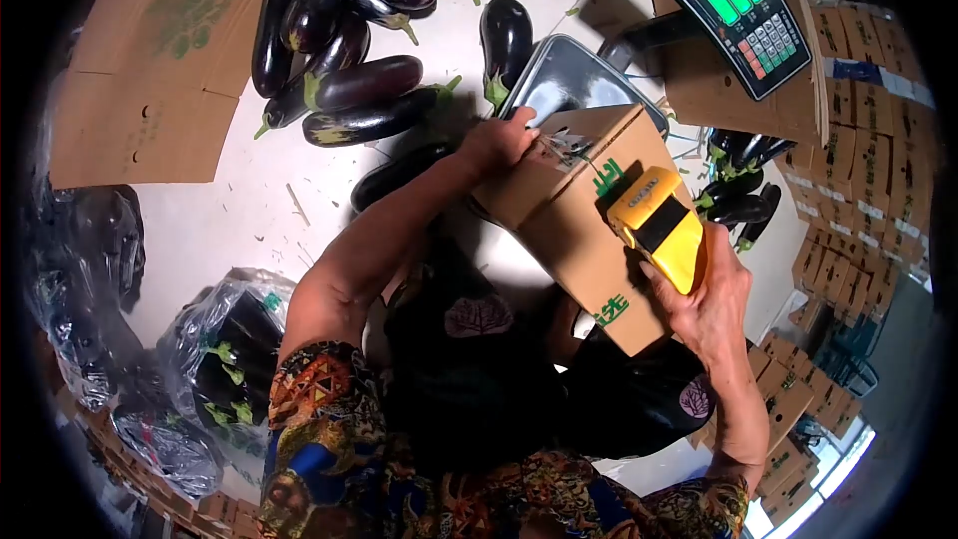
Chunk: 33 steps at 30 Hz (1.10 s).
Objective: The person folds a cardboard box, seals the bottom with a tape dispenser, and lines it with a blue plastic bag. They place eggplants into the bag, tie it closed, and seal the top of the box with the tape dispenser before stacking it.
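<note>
A brown cardboard box (589,230) with green printed characters rests tilted over my lap, its far end against the metal weighing pan (581,70). My left hand (499,143) grips the box's far left edge, fingers bent around it. In my right hand (709,294) is a yellow tape dispenser (667,225) with a black band, lying against the box's right face. My right fingers are wrapped around its near end, and part of them is hidden behind it.
A scale display (736,15) with green screens stands at the upper right. Loose eggplants (364,82) lie on the pale floor, more in clear plastic bags (235,359) at left. A flattened cardboard sheet (150,70) is upper left; stacked boxes (848,140) line the right.
</note>
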Each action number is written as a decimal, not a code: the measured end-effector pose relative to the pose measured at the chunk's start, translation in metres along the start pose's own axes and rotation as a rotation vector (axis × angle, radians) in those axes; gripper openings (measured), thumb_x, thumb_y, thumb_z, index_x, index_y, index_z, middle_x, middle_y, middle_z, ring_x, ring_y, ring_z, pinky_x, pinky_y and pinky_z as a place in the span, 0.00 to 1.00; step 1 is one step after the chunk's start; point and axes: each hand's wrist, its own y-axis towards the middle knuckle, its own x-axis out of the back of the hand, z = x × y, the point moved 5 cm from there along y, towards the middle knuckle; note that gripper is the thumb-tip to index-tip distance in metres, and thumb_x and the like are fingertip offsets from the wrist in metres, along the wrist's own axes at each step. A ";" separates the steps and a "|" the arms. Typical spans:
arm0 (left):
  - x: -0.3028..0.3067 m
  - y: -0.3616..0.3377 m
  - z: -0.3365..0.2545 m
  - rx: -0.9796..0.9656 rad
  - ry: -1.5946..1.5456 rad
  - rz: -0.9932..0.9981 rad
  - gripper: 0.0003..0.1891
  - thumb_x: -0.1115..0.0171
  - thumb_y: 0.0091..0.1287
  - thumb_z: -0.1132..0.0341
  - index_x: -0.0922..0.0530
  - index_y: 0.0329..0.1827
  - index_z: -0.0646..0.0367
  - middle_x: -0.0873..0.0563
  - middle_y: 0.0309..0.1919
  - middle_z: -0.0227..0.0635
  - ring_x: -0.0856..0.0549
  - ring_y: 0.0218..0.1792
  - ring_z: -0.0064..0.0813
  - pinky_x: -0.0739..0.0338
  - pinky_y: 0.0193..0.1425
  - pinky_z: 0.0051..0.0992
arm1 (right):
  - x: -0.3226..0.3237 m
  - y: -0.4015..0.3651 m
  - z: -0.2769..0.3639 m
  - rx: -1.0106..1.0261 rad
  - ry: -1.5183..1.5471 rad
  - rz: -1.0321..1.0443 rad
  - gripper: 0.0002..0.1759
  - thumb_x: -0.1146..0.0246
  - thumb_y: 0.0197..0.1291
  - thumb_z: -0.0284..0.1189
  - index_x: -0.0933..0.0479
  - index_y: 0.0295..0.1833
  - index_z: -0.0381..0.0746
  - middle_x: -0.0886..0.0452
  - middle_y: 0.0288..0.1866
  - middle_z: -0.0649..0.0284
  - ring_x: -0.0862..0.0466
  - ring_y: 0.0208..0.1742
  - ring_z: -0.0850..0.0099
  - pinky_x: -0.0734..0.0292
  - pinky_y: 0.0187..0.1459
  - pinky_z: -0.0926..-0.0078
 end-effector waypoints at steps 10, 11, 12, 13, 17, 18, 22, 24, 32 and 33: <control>-0.007 0.040 -0.036 -0.322 -0.552 -0.074 0.22 0.57 0.76 0.57 0.25 0.57 0.67 0.18 0.52 0.47 0.21 0.56 0.40 0.31 0.63 0.32 | -0.002 -0.005 -0.006 -0.058 0.114 -0.059 0.31 0.26 0.48 0.38 0.30 0.52 0.33 0.19 0.35 0.49 0.17 0.35 0.61 0.22 0.40 0.68; -0.005 0.040 -0.034 -0.313 -0.527 -0.078 0.21 0.56 0.75 0.58 0.24 0.56 0.67 0.19 0.53 0.48 0.21 0.56 0.42 0.31 0.64 0.32 | -0.002 -0.005 -0.006 -0.045 0.120 -0.066 0.30 0.25 0.48 0.38 0.30 0.51 0.34 0.19 0.35 0.49 0.17 0.34 0.61 0.22 0.40 0.68; -0.003 0.042 -0.034 -0.311 -0.502 -0.079 0.20 0.54 0.74 0.59 0.24 0.56 0.67 0.19 0.54 0.49 0.21 0.56 0.45 0.31 0.65 0.33 | -0.001 -0.005 -0.006 -0.019 0.112 -0.064 0.31 0.25 0.48 0.38 0.30 0.51 0.34 0.19 0.35 0.49 0.16 0.35 0.59 0.21 0.39 0.66; -0.001 0.041 -0.039 -0.323 -0.511 -0.091 0.21 0.55 0.75 0.57 0.24 0.56 0.67 0.17 0.52 0.46 0.19 0.53 0.40 0.29 0.62 0.32 | 0.000 -0.005 -0.008 0.001 0.101 -0.061 0.31 0.25 0.48 0.38 0.31 0.51 0.34 0.18 0.36 0.48 0.15 0.35 0.57 0.20 0.38 0.65; -0.012 0.025 -0.066 0.057 -1.144 0.298 0.27 0.60 0.77 0.47 0.22 0.55 0.61 0.17 0.46 0.34 0.22 0.47 0.23 0.30 0.59 0.27 | 0.001 -0.008 -0.009 0.048 0.101 -0.084 0.30 0.25 0.48 0.38 0.31 0.50 0.35 0.18 0.35 0.48 0.15 0.35 0.55 0.20 0.37 0.63; -0.010 0.028 -0.073 0.063 -1.062 0.359 0.29 0.62 0.77 0.44 0.23 0.56 0.61 0.17 0.47 0.34 0.22 0.48 0.24 0.30 0.59 0.27 | 0.001 -0.008 -0.009 0.055 0.107 -0.098 0.30 0.25 0.48 0.38 0.30 0.50 0.35 0.18 0.35 0.48 0.15 0.35 0.55 0.20 0.37 0.63; 0.035 0.006 -0.143 -0.207 -0.747 0.234 0.26 0.61 0.78 0.50 0.31 0.66 0.63 0.19 0.51 0.38 0.22 0.53 0.26 0.29 0.60 0.27 | -0.001 -0.008 -0.016 0.043 0.128 -0.089 0.31 0.25 0.45 0.37 0.31 0.50 0.35 0.19 0.35 0.48 0.17 0.36 0.50 0.22 0.39 0.61; 0.053 -0.014 -0.175 -0.426 -0.163 -0.069 0.27 0.53 0.75 0.53 0.33 0.66 0.67 0.22 0.57 0.55 0.22 0.61 0.45 0.28 0.61 0.36 | -0.001 -0.007 -0.018 0.080 0.085 -0.129 0.29 0.25 0.45 0.39 0.31 0.47 0.35 0.20 0.33 0.48 0.18 0.34 0.48 0.23 0.37 0.59; 0.063 -0.016 -0.198 -0.197 0.543 -0.136 0.25 0.58 0.74 0.45 0.35 0.67 0.49 0.15 0.36 0.58 0.15 0.38 0.59 0.23 0.45 0.54 | 0.014 -0.017 -0.025 0.135 0.060 0.021 0.27 0.30 0.50 0.39 0.35 0.46 0.34 0.20 0.34 0.43 0.18 0.33 0.47 0.21 0.34 0.55; 0.062 -0.018 -0.197 -0.178 0.537 -0.140 0.25 0.57 0.74 0.45 0.34 0.66 0.49 0.15 0.35 0.57 0.15 0.38 0.59 0.23 0.44 0.53 | 0.018 -0.026 -0.033 0.148 0.044 0.005 0.27 0.30 0.50 0.39 0.35 0.46 0.34 0.20 0.35 0.43 0.18 0.33 0.46 0.21 0.35 0.55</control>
